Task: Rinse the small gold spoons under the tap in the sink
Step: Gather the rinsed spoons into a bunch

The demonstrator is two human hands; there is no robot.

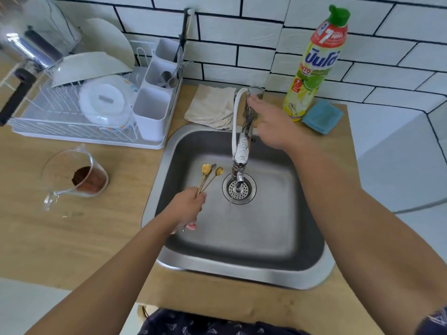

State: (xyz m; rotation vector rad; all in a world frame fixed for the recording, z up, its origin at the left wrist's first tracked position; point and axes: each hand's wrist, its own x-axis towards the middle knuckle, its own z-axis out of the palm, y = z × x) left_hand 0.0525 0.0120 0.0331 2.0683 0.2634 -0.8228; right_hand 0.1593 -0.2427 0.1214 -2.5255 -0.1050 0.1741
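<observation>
Three little gold spoons (210,176) stick up from the left hand (187,209), which grips their handles tight over the sink (242,262). No water shows yet. Best to turn the tap (242,143) on gently, then hold the spoons right under it. Her right hand (273,122) reaches flat, fingers straight, touching the tap's top.

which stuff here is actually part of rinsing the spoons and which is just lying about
In use:
gold spoons, gripped by the left hand
tap, right hand at its top
sink

Lying about:
dish soap bottle
blue sponge
beige cloth
measuring jug
dish rack
</observation>
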